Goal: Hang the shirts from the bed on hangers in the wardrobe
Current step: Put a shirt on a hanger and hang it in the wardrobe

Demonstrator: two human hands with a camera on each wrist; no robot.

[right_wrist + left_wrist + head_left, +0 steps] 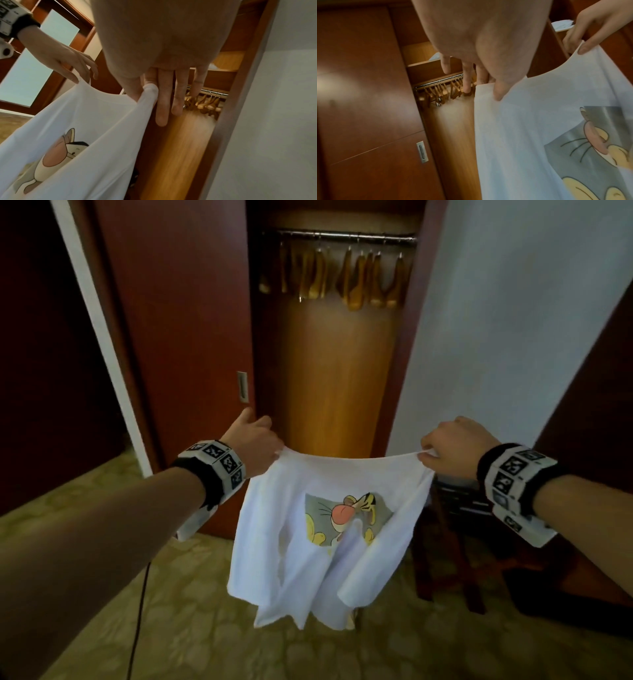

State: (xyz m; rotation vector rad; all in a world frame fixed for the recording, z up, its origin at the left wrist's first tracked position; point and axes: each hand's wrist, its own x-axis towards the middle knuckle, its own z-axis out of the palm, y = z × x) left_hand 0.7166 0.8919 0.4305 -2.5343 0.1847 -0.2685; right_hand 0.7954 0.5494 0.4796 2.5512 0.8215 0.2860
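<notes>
A white T-shirt (329, 529) with a cartoon tiger print hangs spread between my two hands in front of the open wardrobe (335, 364). My left hand (255, 445) pinches its left shoulder (489, 89) between thumb and forefinger. At the other shoulder (149, 92), my right hand (452, 445) pinches the cloth the same way, its other fingers held straight. Several bare wooden hangers (342, 275) hang on the metal rail (346, 236) high inside the wardrobe, well above and beyond the shirt.
A dark red sliding door (178, 320) with a metal recessed handle (242, 386) stands left of the opening. A white wall (513, 320) is on the right. A dark wooden rack (455, 542) stands low at the right. Patterned carpet (205, 628) covers the floor; a black cable (138, 621) hangs from my left arm.
</notes>
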